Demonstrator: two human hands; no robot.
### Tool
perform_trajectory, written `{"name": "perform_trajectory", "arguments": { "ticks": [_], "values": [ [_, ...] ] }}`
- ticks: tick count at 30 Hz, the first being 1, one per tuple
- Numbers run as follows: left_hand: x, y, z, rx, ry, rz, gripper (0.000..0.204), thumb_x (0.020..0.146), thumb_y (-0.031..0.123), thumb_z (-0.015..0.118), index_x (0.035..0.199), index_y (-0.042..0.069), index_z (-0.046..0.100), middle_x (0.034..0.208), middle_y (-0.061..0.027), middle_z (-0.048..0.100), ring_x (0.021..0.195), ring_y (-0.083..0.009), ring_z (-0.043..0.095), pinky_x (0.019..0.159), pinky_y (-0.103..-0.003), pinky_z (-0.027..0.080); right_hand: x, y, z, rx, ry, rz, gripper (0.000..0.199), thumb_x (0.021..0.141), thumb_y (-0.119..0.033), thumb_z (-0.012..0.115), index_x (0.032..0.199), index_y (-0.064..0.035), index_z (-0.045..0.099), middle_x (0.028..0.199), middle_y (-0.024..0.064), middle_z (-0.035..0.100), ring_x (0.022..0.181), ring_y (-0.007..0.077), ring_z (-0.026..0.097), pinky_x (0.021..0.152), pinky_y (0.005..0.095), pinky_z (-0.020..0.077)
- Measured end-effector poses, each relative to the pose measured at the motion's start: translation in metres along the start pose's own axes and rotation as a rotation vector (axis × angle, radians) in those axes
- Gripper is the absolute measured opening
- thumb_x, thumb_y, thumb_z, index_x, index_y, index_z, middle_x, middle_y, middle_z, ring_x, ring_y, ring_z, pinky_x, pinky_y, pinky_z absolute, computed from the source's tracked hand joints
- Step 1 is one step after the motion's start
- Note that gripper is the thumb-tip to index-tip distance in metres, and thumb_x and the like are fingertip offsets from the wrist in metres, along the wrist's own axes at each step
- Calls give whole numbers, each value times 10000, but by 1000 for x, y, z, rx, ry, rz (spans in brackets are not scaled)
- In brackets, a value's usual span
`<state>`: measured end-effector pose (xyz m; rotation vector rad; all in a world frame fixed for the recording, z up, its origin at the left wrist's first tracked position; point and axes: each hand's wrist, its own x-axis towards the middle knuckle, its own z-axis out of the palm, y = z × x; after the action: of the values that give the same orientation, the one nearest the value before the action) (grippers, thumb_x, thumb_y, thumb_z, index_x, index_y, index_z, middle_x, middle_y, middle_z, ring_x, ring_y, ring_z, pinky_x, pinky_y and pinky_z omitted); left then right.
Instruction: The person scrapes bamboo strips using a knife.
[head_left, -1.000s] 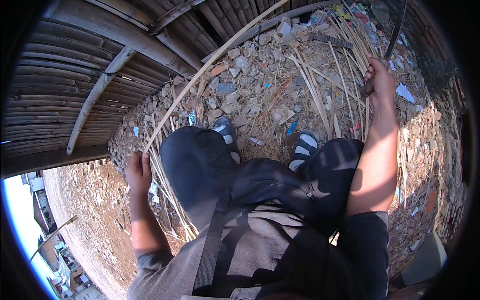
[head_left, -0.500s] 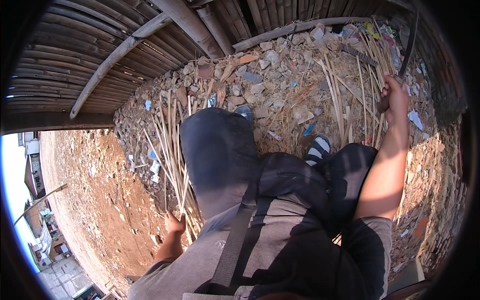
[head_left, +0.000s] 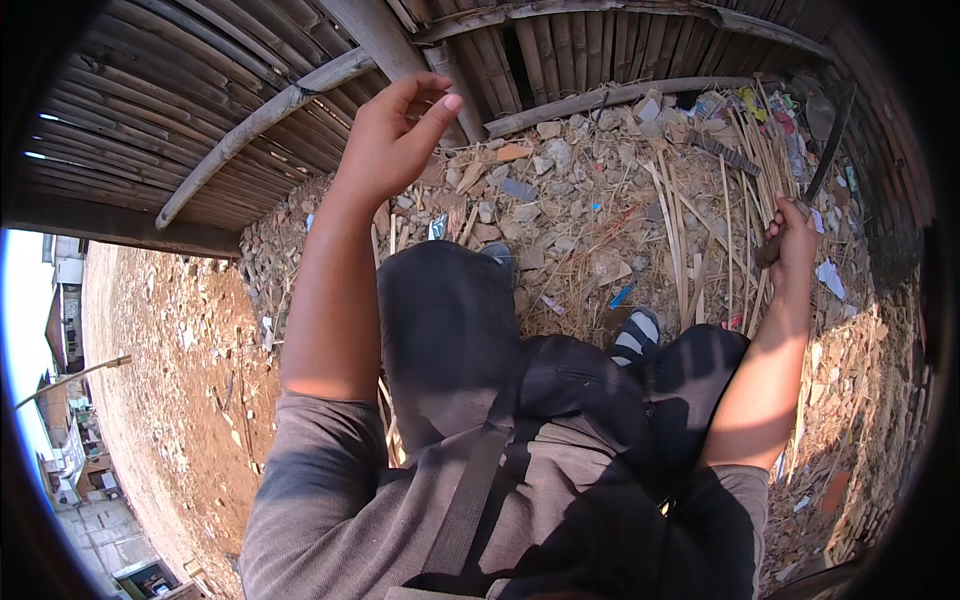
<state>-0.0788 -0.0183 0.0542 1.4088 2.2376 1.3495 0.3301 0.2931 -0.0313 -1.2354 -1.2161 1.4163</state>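
Note:
My right hand [head_left: 795,245], on the right, is wrapped round the brown handle of a machete [head_left: 833,140]. Its long dark blade points up and away, near the woven wall. My left hand [head_left: 395,140] is raised in front of the bamboo wall, fingers loosely bent and thumb apart, with nothing visible in it. Thin bamboo strips [head_left: 728,220] lie on the ground to the left of my right hand. More strips beside my left leg are mostly hidden by my left arm.
Rubble [head_left: 560,155] and dry straw cover the ground before my feet. A bamboo wall [head_left: 190,110] with rounded poles stands ahead and left. Bare brown soil [head_left: 180,370] stretches to the left. Bits of litter, including a blue scrap [head_left: 621,296], lie about.
My left hand has risen from beside the bamboo strips at lower left to in front of the wall. My right hand still grips the machete, slightly lower in view.

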Motion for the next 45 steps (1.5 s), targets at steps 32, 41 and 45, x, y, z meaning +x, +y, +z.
{"name": "perform_trajectory", "arguments": {
  "ticks": [32, 41, 45],
  "values": [
    [54, -9, 129, 263, -722, -172, 534, 984, 378, 730, 1359, 13, 627, 1143, -175, 747, 1074, -262, 720, 941, -384, 547, -136, 259, -210, -682, 43, 402, 180, 850, -135, 752, 906, 20, 680, 759, 149, 648, 683, 290, 632, 684, 399, 536],
    [69, -26, 148, 86, -779, -392, 521, 1041, 323, 684, 1420, -11, 559, 1194, -109, 701, 1069, -178, 650, 977, -341, 501, -108, 370, -306, -590, 271, 403, 218, 783, -140, 749, 915, 23, 691, 857, 176, 624, 865, 326, 660, 841, 419, 555],
    [60, -25, 149, 40, -749, -460, 517, 1046, 340, 676, 1427, 9, 564, 1190, -95, 712, 1067, -163, 652, 927, -319, 499, -82, 305, -261, -1041, 223, 310, 376, 810, -275, 801, 1054, -2, 713, 1227, 243, 587, 1187, 380, 594, 1012, 482, 510]
  ]
}}
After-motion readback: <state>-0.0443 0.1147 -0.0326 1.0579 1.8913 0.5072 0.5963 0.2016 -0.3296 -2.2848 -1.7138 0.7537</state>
